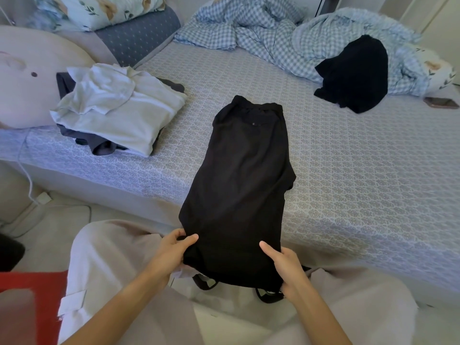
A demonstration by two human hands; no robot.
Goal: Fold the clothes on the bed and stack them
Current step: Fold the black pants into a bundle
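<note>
While the stack of folded clothes [117,113], a white cotton top over grey pieces, sits far left on the patterned grey-blue bed sheet [348,183], the step in hand looks like folding of the long black fabric garment [244,185], which lies lengthwise in the middle of the bed, waistband end away from the person, near end hanging off the bed edge toward the body. Left hand [174,250] pinches the near left corner of that garment, thumb on top, fingers tucked under. Right hand [286,267] grips the near right edge, thumb laid on the cloth, fingers curled beneath. Both hands closed on cloth, none spread flat. Next move, by my read: lift the near end and carry it forward over the far end to halve it, keeping edges aligned, then shift it left onto the stack. Black straps dangle below the near hem and may snag. Farther right, a crumpled black garment [353,73] lies unfolded against the blue checked duvet [261,33], well apart from both hands, probably next in line.
</note>
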